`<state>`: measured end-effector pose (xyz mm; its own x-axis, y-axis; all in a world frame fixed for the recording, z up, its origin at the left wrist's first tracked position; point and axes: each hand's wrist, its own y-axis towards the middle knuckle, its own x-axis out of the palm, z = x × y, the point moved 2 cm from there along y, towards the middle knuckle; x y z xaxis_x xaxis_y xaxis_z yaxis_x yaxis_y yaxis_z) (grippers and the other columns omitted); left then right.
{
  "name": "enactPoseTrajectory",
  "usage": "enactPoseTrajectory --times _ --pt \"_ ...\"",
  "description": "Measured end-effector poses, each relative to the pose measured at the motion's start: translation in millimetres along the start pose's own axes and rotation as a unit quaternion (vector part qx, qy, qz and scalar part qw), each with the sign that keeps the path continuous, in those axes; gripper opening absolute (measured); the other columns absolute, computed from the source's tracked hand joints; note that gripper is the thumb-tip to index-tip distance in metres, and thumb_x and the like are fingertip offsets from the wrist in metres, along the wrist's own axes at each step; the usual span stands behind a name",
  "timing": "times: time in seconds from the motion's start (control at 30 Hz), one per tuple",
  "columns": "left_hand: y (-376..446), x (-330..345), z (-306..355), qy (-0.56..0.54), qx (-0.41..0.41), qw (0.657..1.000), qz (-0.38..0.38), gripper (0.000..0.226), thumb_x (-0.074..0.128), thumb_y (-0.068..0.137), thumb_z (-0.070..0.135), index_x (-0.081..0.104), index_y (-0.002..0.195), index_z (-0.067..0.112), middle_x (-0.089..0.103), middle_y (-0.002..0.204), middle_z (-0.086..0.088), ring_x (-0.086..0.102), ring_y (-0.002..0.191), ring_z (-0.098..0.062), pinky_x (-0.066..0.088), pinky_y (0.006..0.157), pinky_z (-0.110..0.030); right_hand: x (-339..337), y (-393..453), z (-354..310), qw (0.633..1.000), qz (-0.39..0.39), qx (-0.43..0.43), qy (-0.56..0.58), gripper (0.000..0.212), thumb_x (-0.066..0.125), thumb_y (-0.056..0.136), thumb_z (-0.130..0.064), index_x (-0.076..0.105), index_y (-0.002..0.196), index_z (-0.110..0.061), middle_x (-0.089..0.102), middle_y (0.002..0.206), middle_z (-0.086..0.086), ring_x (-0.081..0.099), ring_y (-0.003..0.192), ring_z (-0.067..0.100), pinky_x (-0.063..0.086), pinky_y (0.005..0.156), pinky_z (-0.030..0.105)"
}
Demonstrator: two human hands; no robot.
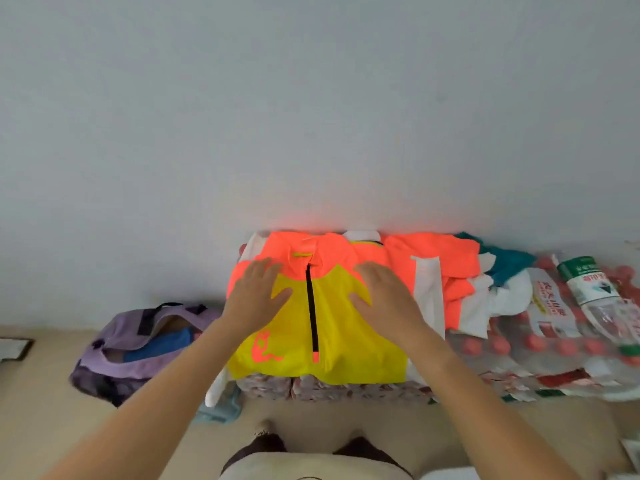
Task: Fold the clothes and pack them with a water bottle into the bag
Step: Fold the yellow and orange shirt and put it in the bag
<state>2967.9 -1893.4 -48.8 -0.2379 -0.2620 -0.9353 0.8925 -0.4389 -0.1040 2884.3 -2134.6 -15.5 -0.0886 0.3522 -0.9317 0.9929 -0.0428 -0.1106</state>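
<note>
A person leans over a stack of shrink-wrapped water packs (502,355) set against a white wall, both hands laid flat on a yellow-and-orange jersey (332,327). The left hand (254,292) presses the cloth to the left of the black zip (312,306); the right hand (384,299) presses it to the right, fingers of each spread and straight, pinching nothing. The zip runs from the far collar toward the near hem, so the garment's long axis lies near to far, directly between the two hands, and neither hand is plainly closer to it.

The jersey looks already folded into a neat block: orange shoulders and collar at the far end, yellow body nearer, an orange logo at the near left. The hands appear to be smoothing it flat.

The purple bag (138,344) sits on the floor to the left, mouth open, something blue inside; it lies nearer the left hand, so the packing move would go leftward and down. To the right, a heap of orange, white and teal clothes (464,282) waits unfolded, and beyond it a clear water bottle (595,292) with a green label lies on its side atop the packs.
</note>
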Motion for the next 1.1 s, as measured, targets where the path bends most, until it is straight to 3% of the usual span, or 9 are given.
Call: enactPoseTrajectory --times 0.07,0.17,0.33,0.5,0.67,0.77,0.93,1.0,1.1 --pt "-6 29 -3 0.049 -0.003 0.999 -0.001 0.070 0.040 0.098 0.055 0.020 0.156 0.021 0.009 0.164 -0.006 0.003 0.152 -0.029 0.010 0.121 -0.045 35 -2 2 1.000 -0.002 0.002 -0.022 0.064 0.046 0.099 -0.048 0.027 0.154 -0.022 0.018 0.163 0.007 0.013 0.151 0.024 0.016 0.120 0.040" --pt "-12 46 -8 0.065 0.007 0.998 0.022 0.073 0.014 0.094 0.065 0.008 0.156 0.027 -0.003 0.165 -0.003 -0.009 0.151 -0.027 0.001 0.122 -0.046 69 -12 16 0.998 0.022 0.021 -0.063 0.066 0.028 0.100 -0.058 0.016 0.157 -0.028 0.002 0.166 0.001 0.000 0.153 0.021 0.008 0.123 0.042" --pt "-6 35 -15 -0.021 -0.009 0.997 0.078 0.065 0.034 0.095 0.054 0.033 0.152 0.022 0.027 0.159 -0.009 0.023 0.147 -0.031 0.021 0.117 -0.048 65 -6 22 0.998 0.056 0.018 -0.009 0.060 0.045 0.099 -0.051 0.036 0.151 -0.021 0.029 0.159 0.006 0.025 0.147 0.027 0.023 0.117 0.046" --pt "23 7 -37 -0.021 -0.107 0.985 0.134 0.053 0.065 0.091 0.040 0.054 0.131 0.008 0.061 0.121 -0.017 0.053 0.114 -0.038 0.038 0.094 -0.049 22 32 24 0.980 0.187 0.068 0.010 0.040 0.063 0.093 -0.036 0.059 0.119 -0.006 0.059 0.121 0.014 0.053 0.115 0.036 0.041 0.091 0.047" --pt "43 -9 -49 0.036 -0.156 0.985 0.072 0.048 0.065 0.081 0.062 0.064 0.085 0.014 0.059 0.075 -0.002 0.059 0.082 -0.027 0.034 0.076 -0.038 12 64 24 0.982 0.129 0.134 -0.019 0.052 0.060 0.088 -0.055 0.057 0.123 -0.016 0.058 0.119 0.009 0.047 0.117 0.029 0.033 0.092 0.044" --pt "44 -15 -53 0.048 -0.155 0.984 0.070 0.048 0.065 0.080 0.064 0.064 0.077 0.016 0.055 0.070 -0.001 0.052 0.075 -0.023 0.030 0.072 -0.035 11 74 19 0.981 0.119 0.147 -0.052 0.054 0.067 0.082 -0.057 0.060 0.115 -0.015 0.056 0.112 0.011 0.047 0.111 0.032 0.034 0.089 0.045" --pt "40 -31 -45 -0.155 -0.060 0.977 0.136 0.026 0.072 0.087 0.025 0.066 0.081 0.001 0.063 0.081 -0.012 0.054 0.084 -0.031 0.038 0.074 -0.040 3 77 2 0.987 0.143 0.067 0.027 0.027 0.079 0.079 -0.025 0.063 0.088 -0.005 0.054 0.095 0.012 0.048 0.096 0.032 0.036 0.083 0.042" --pt "38 -42 -40 -0.208 -0.045 0.965 0.152 0.025 0.069 0.090 0.023 0.062 0.080 0.001 0.061 0.078 -0.011 0.052 0.080 -0.025 0.038 0.071 -0.037 -7 67 2 0.979 0.146 0.048 0.134 0.023 0.075 0.083 -0.017 0.054 0.080 -0.010 0.051 0.079 0.002 0.048 0.081 0.021 0.037 0.073 0.036" --pt "37 -53 -32 -0.365 -0.032 0.924 0.109 0.029 0.063 0.093 0.033 0.053 0.078 0.010 0.050 0.061 0.011 0.040 0.058 -0.006 0.031 0.053 -0.021 -23 39 20 0.952 0.151 0.075 0.256 0.028 0.070 0.089 -0.022 0.045 0.077 -0.024 0.044 0.063 -0.010 0.042 0.059 0.000 0.034 0.055 0.017"
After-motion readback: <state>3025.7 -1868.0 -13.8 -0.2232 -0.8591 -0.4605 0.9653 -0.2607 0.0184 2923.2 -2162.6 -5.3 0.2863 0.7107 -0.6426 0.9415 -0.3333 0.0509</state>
